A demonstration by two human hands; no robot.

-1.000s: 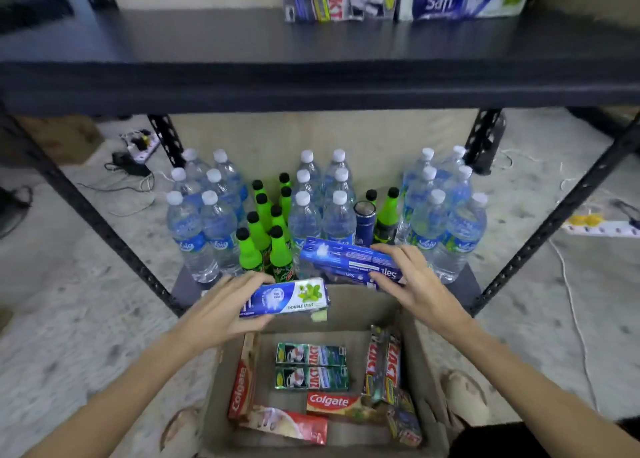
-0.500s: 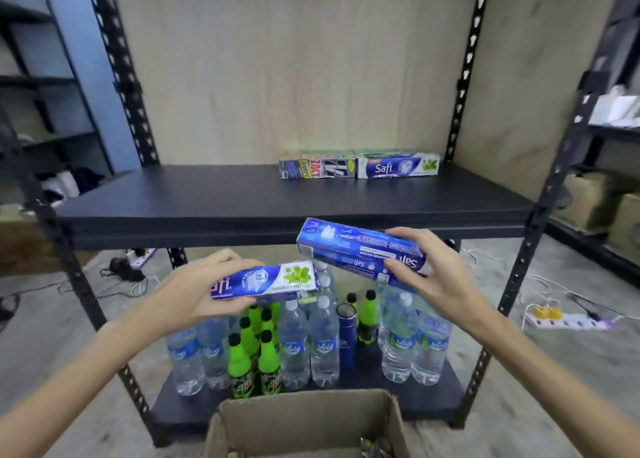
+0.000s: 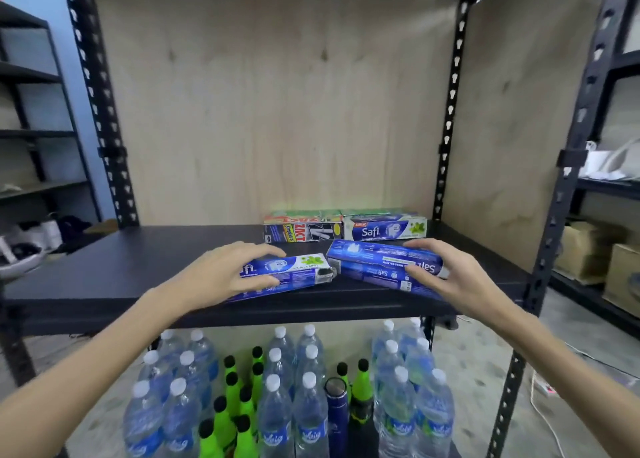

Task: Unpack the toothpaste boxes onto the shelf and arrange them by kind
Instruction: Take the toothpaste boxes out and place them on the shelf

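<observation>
My left hand (image 3: 223, 273) grips one blue Safi toothpaste box (image 3: 294, 273), held low over the front of the black shelf (image 3: 145, 263). My right hand (image 3: 446, 277) holds two stacked blue Safi boxes (image 3: 377, 261) just right of it, also at the shelf's front. At the back of the shelf lie a dark Zact box (image 3: 303, 233) and another Safi box (image 3: 386, 229), side by side against the plywood wall, with more boxes stacked behind them. The cardboard carton is out of view.
Below the shelf stand several water bottles (image 3: 277, 412), green bottles (image 3: 228, 409) and a dark blue flask (image 3: 336, 409). Black perforated uprights (image 3: 450, 111) frame the shelf. Other racks with cartons (image 3: 588, 256) stand at the right and left.
Both hands rose from the carton with the Safi boxes and now reach them onto the front of the middle shelf. The view tilted up, so the carton left the frame.
</observation>
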